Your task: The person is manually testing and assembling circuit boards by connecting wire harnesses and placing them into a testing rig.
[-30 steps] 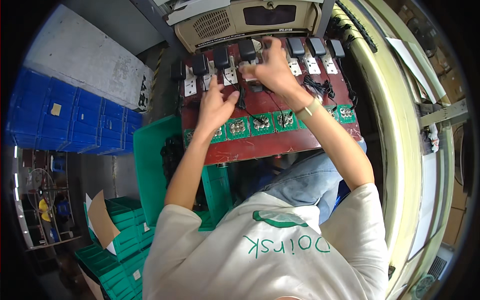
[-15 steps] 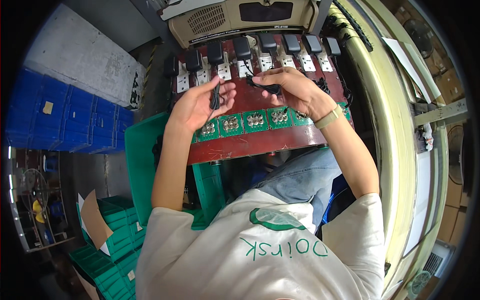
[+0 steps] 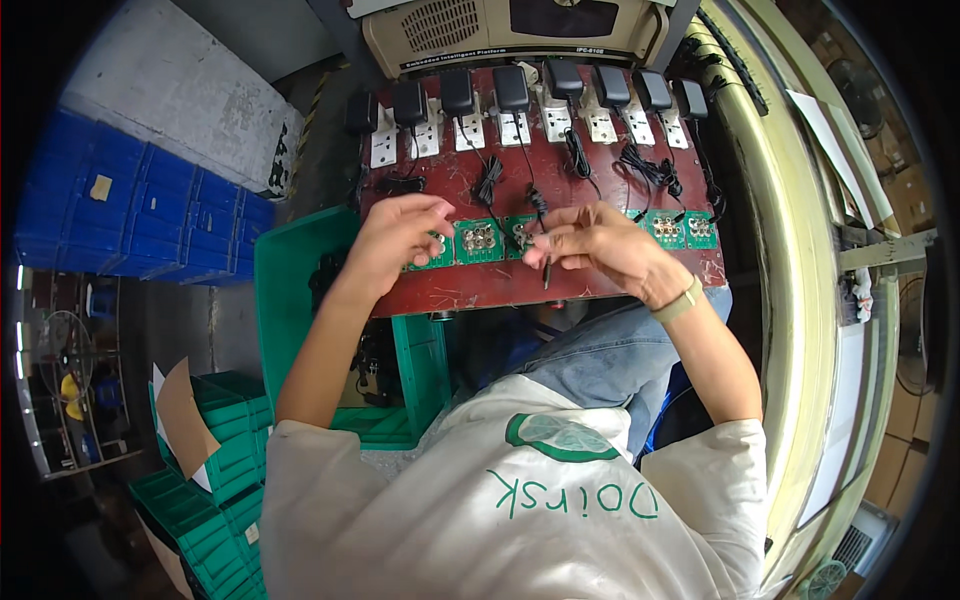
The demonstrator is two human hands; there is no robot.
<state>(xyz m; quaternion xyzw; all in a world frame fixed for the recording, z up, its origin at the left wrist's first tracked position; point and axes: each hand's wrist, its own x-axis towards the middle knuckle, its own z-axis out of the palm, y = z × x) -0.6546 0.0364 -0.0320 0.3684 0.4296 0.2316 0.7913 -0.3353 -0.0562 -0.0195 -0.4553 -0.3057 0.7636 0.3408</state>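
Note:
My right hand (image 3: 622,252) is closed, thumb and fingertips pinching a thin black adapter cable (image 3: 546,268). Its plug end points down over the front of the red board (image 3: 470,283). My left hand (image 3: 388,248) hovers by the leftmost green circuit board (image 3: 437,256), its fingers curved but apart, with nothing visible in them. Another green circuit board (image 3: 480,241) with round metal connectors sits between my hands. At the back, a row of black power adapters (image 3: 512,90) is plugged into white sockets (image 3: 513,130). Tied cable bundles (image 3: 488,182) lie between sockets and circuit boards.
A beige metal case (image 3: 480,35) stands behind the red board. To the left are a green crate (image 3: 300,270), stacked blue bins (image 3: 130,220) and more green crates (image 3: 215,440). A pale yellow rail (image 3: 768,200) runs along the right side.
Both hands have come down from the cables toward the circuit boards. My left hand has let go of a black cable bundle. The view has shifted slightly.

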